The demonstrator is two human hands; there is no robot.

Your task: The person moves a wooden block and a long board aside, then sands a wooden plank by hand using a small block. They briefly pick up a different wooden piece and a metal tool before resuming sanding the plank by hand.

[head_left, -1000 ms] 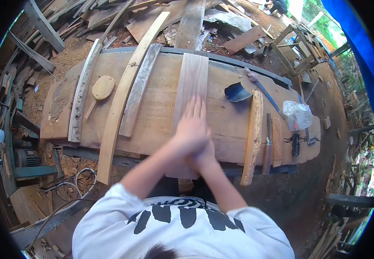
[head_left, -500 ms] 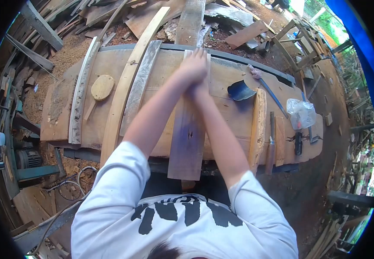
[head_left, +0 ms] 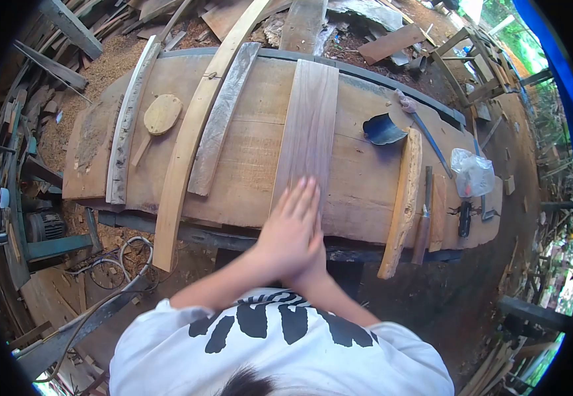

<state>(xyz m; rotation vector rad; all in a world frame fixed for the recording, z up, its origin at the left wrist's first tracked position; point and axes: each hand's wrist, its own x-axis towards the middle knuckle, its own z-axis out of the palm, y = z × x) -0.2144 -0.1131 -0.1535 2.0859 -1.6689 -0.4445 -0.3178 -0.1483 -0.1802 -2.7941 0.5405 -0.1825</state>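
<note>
My L hand (head_left: pixel 289 231) stacked on R hand (head_left: pixel 315 256), fingers flat, gripping nothing, pressing long reddish-brown wooden plank (head_left: pixel 309 125); looks unclamped, could skid off wide timber-slab bench (head_left: pixel 247 158).

Daylit open-air yard: sawdust ground (head_left: pixel 105 69), scrap planks (head_left: pixel 71 26) piled behind, blue tarp (head_left: pixel 554 56) at right.

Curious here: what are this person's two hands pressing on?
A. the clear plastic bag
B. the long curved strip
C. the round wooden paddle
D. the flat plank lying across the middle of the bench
D: the left hand lies over the right hand, both pressed on the near end of the flat plank; the round wooden paddle sits apart to the left.
</note>
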